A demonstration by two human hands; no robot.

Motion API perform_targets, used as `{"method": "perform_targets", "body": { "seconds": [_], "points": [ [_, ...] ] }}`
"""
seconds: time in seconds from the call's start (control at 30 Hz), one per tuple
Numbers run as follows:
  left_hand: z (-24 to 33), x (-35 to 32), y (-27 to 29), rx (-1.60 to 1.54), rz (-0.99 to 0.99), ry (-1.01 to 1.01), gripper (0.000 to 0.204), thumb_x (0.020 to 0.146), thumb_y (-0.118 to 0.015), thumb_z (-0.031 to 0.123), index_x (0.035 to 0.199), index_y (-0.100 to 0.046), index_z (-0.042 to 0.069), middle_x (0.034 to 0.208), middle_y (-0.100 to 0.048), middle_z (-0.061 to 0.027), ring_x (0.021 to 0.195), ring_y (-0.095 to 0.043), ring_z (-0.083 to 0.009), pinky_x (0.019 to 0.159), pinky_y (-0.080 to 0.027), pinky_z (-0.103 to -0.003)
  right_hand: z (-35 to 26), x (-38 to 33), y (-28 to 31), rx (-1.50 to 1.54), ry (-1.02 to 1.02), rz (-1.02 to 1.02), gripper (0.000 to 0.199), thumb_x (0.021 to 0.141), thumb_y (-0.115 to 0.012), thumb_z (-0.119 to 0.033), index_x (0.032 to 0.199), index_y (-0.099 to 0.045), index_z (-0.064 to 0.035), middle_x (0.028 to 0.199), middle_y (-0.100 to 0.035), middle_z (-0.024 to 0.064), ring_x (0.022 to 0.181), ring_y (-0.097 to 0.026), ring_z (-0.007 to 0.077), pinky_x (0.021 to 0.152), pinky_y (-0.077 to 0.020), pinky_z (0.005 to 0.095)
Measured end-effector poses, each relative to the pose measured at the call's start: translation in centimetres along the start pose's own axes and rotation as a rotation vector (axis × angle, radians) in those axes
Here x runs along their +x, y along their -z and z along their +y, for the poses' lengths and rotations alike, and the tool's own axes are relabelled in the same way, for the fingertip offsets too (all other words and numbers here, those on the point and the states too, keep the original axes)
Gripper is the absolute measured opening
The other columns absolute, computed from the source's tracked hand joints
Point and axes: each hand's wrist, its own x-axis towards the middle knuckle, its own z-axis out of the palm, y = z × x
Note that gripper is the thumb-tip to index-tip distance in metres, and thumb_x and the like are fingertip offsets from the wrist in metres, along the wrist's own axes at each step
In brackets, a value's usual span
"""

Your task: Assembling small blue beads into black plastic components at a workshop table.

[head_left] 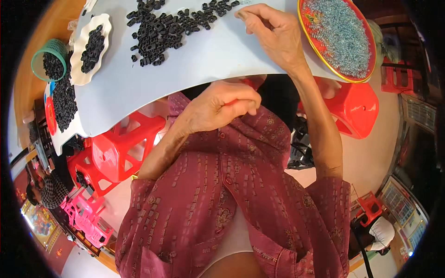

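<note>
My left hand (pixel 221 105) is closed in front of my body, just off the table's near edge. Its fingers are curled in, and whatever they may hold is hidden. Over the tabletop, my right hand (pixel 276 36) has its fingers bent together, with the tips close to the right end of a spread of small black plastic pieces (pixel 160 34). Anything between those tips is too small to make out. Right of that hand lies a round red plate with a yellow rim (pixel 303 28), heaped with small clear bluish pieces (pixel 340 37).
On the pale table (pixel 116 99), a white wavy-edged dish (pixel 103 28) holds black pieces, beside a green mesh basket (pixel 56 46) and another black heap (pixel 65 102). Red stools (pixel 109 155) stand below. Other people (pixel 51 190) are in the background.
</note>
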Motion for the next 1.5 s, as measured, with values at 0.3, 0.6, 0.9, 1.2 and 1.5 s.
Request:
{"method": "perform_targets", "body": {
  "seconds": [0.3,0.6,0.9,1.2,1.5],
  "points": [
    [-14.7,-2.6,-3.6,0.608,-0.289,0.351,0.018,0.086,-0.050,0.009,0.099,-0.058,-0.002,0.093,-0.064,-0.0180,0.092,-0.060,-0.0339,0.081,-0.047,-0.040,-1.5,0.5,0.5,-0.024,-0.109,-0.036,0.017,0.089,-0.060,-0.012,0.091,-0.065,0.0037,0.067,-0.057,-0.0016,0.061,-0.048,0.0047,0.054,-0.0400,0.0209],
    [-16.5,-2.6,-7.3,0.646,-0.679,0.531,0.035,0.080,-0.052,0.007,0.113,-0.053,-0.007,0.123,-0.051,-0.0291,0.118,-0.048,-0.0431,0.099,-0.042,-0.046,-1.4,0.5,0.4,-0.019,-0.123,-0.008,0.018,0.090,-0.060,-0.013,0.090,-0.066,0.0035,0.066,-0.057,-0.0015,0.061,-0.048,0.0046,0.054,-0.0400,0.0208],
    [-16.5,-3.3,-6.8,0.592,-0.538,0.472,0.029,0.079,-0.051,0.007,0.104,-0.057,-0.006,0.108,-0.055,-0.0276,0.103,-0.054,-0.0418,0.088,-0.043,-0.047,-1.9,0.5,0.3,-0.022,-0.146,-0.002,0.018,0.091,-0.058,-0.013,0.085,-0.064,0.0025,0.066,-0.055,-0.0029,0.060,-0.046,0.0042,0.053,-0.0380,0.0206],
    [-26.0,-5.2,-9.2,0.600,-0.346,0.257,0.016,0.074,-0.054,0.009,0.070,-0.061,-0.005,0.070,-0.059,-0.0278,0.067,-0.063,-0.0392,0.057,-0.048,-0.047,-1.9,0.8,-0.1,-0.090,-0.118,0.022,0.019,0.090,-0.059,-0.014,0.081,-0.064,0.0010,0.065,-0.054,-0.0035,0.059,-0.045,0.0041,0.052,-0.0374,0.0203],
    [-21.5,-4.2,-8.5,0.532,-0.352,0.480,0.021,0.076,-0.050,0.010,0.088,-0.063,-0.003,0.090,-0.062,-0.0280,0.083,-0.060,-0.0432,0.066,-0.046,-0.050,-0.1,0.1,-0.1,-0.121,-0.074,0.033,0.019,0.090,-0.058,-0.013,0.097,-0.069,0.0012,0.070,-0.059,-0.0018,0.065,-0.049,0.0036,0.060,-0.0399,0.0175]
  ]
}}
